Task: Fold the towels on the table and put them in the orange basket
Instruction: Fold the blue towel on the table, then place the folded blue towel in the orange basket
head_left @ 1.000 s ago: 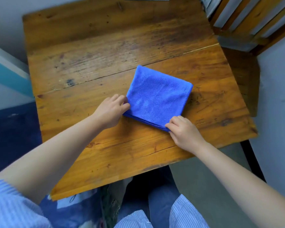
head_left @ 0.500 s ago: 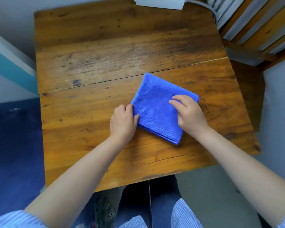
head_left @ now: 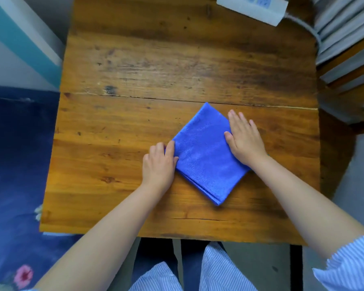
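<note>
Since the earlier frame the right hand point(head_left: 245, 141) slid to the towel's point(head_left: 204, 156) far right edge and flattened, fingers straight, pressing down. Left hand point(head_left: 159, 164) stays at the left corner, fingers curled, thumb on cloth, grip pinching the edge. Folded towel lies on the desk point(head_left: 135, 127) between both hands. Power strip point(head_left: 252, 7) well beyond.

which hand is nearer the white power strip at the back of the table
Right. The right hand lies flat on the blue towel, below the power strip; the left hand sits farther off.
</note>
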Demonstrator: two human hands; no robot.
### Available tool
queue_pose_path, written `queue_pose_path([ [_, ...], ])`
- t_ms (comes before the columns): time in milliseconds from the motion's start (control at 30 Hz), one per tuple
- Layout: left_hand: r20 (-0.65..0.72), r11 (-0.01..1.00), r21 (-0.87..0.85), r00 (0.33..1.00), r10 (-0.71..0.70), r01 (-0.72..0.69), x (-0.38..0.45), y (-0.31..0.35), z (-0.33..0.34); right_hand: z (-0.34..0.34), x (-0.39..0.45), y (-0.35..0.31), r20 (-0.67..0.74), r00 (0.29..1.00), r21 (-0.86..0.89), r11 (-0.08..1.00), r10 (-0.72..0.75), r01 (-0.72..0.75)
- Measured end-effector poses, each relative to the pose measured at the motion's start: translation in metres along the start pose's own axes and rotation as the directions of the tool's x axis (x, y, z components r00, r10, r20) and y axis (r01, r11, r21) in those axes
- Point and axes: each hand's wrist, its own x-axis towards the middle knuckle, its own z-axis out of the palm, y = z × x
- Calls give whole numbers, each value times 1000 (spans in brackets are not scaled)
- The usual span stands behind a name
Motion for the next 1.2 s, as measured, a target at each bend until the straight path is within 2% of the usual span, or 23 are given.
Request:
queue_pose_path([
  [67, 29, 1000, 0, 999, -25, 25, -1, 3, -2, -3, -2, 9, 28, 995, 56, 993, 99, -100],
  [133, 60, 998, -2, 997, -58, 58, 0, 6, -8, -7, 1, 7, 51, 994, 56, 993, 100, -102],
  [333, 98, 980, -69, 978, -182, 189, 9, 14, -29, -41, 44, -33, -45, 987, 75, 985, -153, 156],
  [467, 209, 955, -115, 946, -247, 275, 11, 20, -34, -60, 69, -62, 164, 978, -47, 990, -126, 135],
  [567, 287, 938, -111, 914, -287, 329, 14, 22, -35, -63, 74, -66, 294, 954, 10, 998, -65, 65],
  [700, 332, 943, -100, 904, -270, 319, 9, 14, -44, -80, 73, -78, 373, 920, 26, 993, -116, 115],
  [833, 205, 938, -144, 937, -283, 315, -17, -20, -66, -102, 61, -109, 425, 866, 62, 962, -265, 265],
  [933, 76, 914, -188, 933, -351, 359, -57, -63, -87, -113, 44, -158, 424, 797, 81, 894, -430, 440],
  [1067, -93, 861, -234, 871, -483, 452, -134, -124, -102, -108, 6, -238, 280, 668, 93, 712, -690, 696],
  [1167, -181, 815, -240, 801, -571, 527, -206, -166, -99, -94, -37, -298, 160, 549, 98, 566, -821, 818],
  [1200, -196, 811, -230, 791, -580, 538, -225, -176, -95, -90, -51, -313, 127, 529, 90, 541, -839, 836],
])
